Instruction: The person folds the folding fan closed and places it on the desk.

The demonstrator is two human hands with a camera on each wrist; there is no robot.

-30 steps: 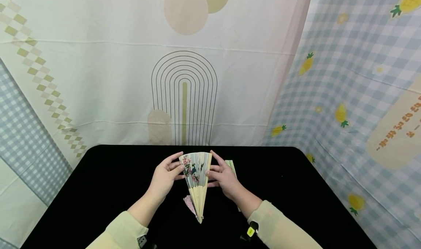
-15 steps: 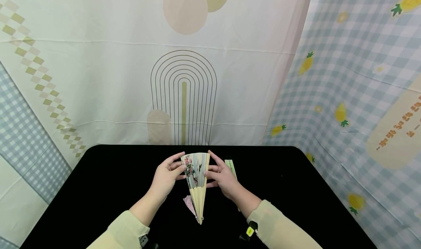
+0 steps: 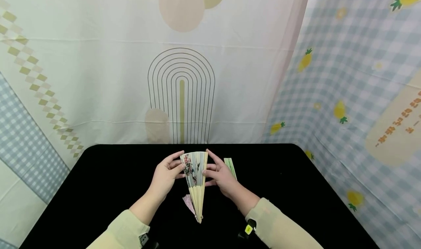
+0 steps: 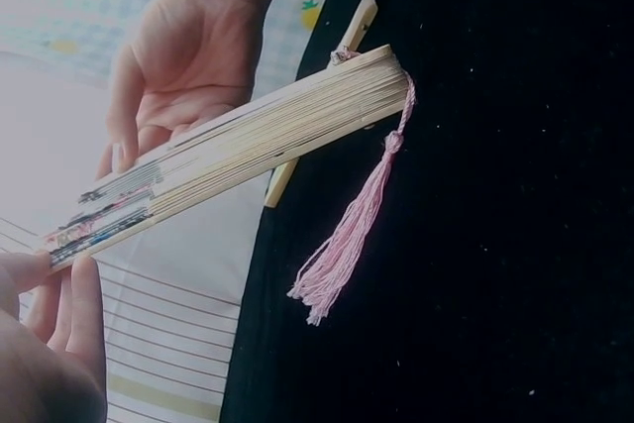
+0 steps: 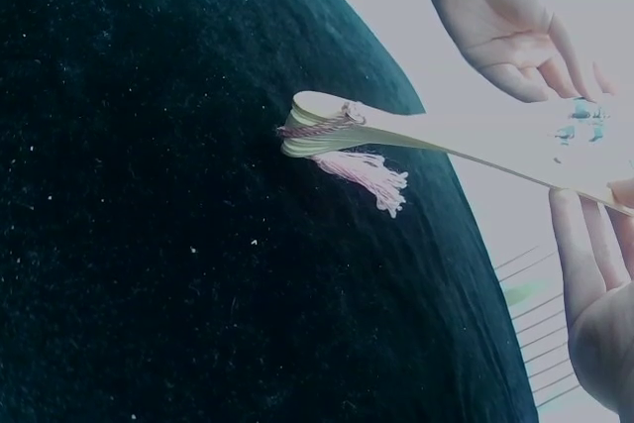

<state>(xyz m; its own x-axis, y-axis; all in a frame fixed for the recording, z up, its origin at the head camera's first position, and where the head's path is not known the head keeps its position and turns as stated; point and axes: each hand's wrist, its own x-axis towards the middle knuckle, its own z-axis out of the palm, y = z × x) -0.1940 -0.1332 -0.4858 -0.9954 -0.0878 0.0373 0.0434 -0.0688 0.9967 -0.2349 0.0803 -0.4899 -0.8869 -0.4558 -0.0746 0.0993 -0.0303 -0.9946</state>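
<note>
A paper folding fan (image 3: pixel 195 172) painted with pink blossoms is partly spread and stands with its pivot low over the black table (image 3: pixel 98 179). My left hand (image 3: pixel 166 177) pinches its left outer rib, and my right hand (image 3: pixel 221 175) pinches the right one. A pink tassel (image 3: pixel 189 203) hangs from the pivot. In the left wrist view the fan (image 4: pixel 238 151) shows edge-on as stacked bamboo ribs, with the tassel (image 4: pixel 342 245) dangling and the right hand (image 4: pixel 183 47) behind. The right wrist view shows the pivot end of the fan (image 5: pixel 327 126) just above the cloth.
A second folded fan (image 3: pixel 230 167) with a green edge lies on the table behind my right hand. Patterned cloth backdrops hang behind the table and to its right. The table's left and right parts are bare black cloth.
My hands have drawn closer together and the fan's spread has narrowed. The camera view has shifted slightly.
</note>
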